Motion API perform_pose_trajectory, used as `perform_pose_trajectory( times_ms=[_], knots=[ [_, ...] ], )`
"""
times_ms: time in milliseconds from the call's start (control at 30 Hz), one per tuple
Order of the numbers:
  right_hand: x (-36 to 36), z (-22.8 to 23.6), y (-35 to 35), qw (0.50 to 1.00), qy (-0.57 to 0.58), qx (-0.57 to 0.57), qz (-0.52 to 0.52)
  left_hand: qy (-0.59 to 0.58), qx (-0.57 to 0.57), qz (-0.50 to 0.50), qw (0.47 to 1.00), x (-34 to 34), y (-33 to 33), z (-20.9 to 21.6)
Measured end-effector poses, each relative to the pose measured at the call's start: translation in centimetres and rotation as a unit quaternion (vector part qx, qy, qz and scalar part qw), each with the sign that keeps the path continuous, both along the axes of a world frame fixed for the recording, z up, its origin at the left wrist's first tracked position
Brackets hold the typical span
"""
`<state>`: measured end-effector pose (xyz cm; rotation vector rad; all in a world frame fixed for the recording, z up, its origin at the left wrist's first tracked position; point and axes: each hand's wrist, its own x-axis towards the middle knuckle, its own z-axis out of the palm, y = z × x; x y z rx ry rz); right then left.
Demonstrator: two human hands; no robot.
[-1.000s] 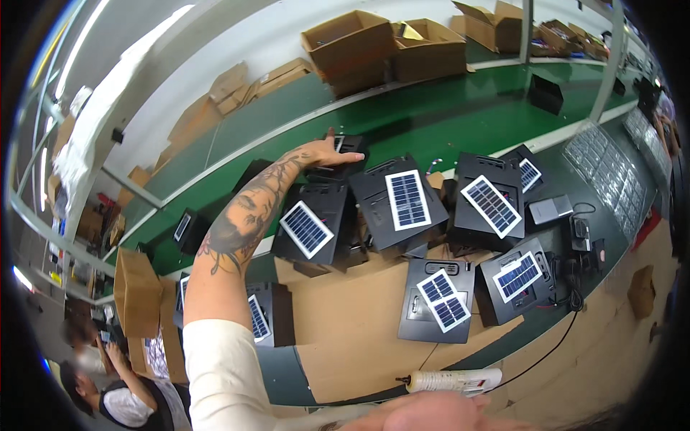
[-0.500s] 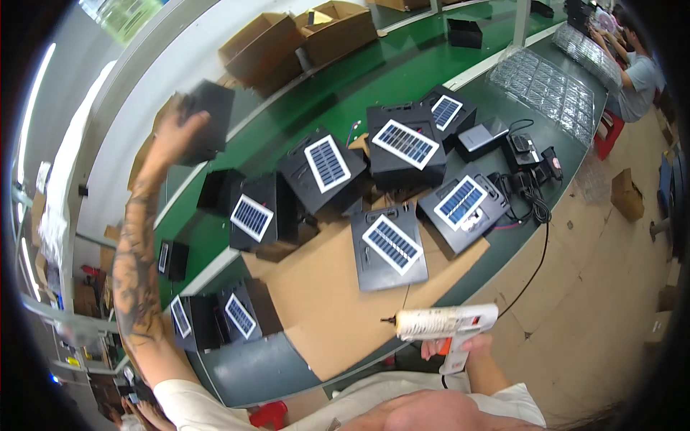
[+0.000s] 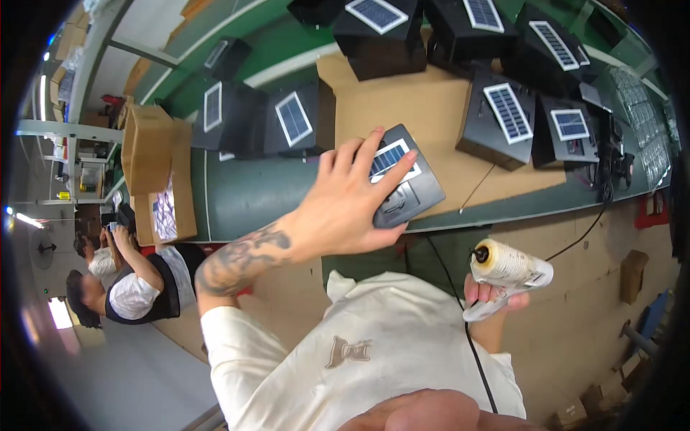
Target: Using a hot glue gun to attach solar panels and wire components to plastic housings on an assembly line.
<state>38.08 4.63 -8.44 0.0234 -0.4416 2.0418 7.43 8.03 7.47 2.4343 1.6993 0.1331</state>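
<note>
My left hand (image 3: 352, 190) grips a black box with a small solar panel (image 3: 425, 192), fingers spread over its top and thumb at the near edge. The box is at the front edge of the green worktable, over the brown cardboard sheet. My right hand (image 3: 496, 298) is wrapped round the handle of a white hot glue gun (image 3: 514, 266), held in front of the table with its dark nozzle pointing left. Its trigger is mostly hidden by fingers. Beyond the cardboard stand more black solar-panel boxes (image 3: 496, 122).
Two black boxes (image 3: 295, 118) stand left on the table (image 3: 251, 194). An open carton (image 3: 162, 179) is at its left end. Black cables (image 3: 607, 172) and clear plastic trays (image 3: 640, 122) lie right. A cord trails from the glue gun. People (image 3: 144, 280) sit at the far left.
My left hand has brought a black box from the far left back to the table's front edge. The view has turned left and down. My right hand still holds the glue gun.
</note>
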Motion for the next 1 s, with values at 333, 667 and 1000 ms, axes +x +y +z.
perform_pose_trajectory(
  times_ms=[333,667,1000],
  knots=[
    [-1.0,-0.5,-1.3,0.999,-0.024,0.001,-0.045,-0.095,-0.028,-0.075,0.992,-5.2,1.2,0.7],
    [-0.8,-1.2,-2.1,0.997,-0.044,-0.038,-0.047,-0.030,-0.109,-0.222,0.969,-5.3,4.0,0.0],
    [-0.7,-1.2,-2.1,0.997,-0.042,-0.038,-0.053,-0.007,-0.076,-0.192,0.979,-4.5,2.2,0.2]
  ],
)
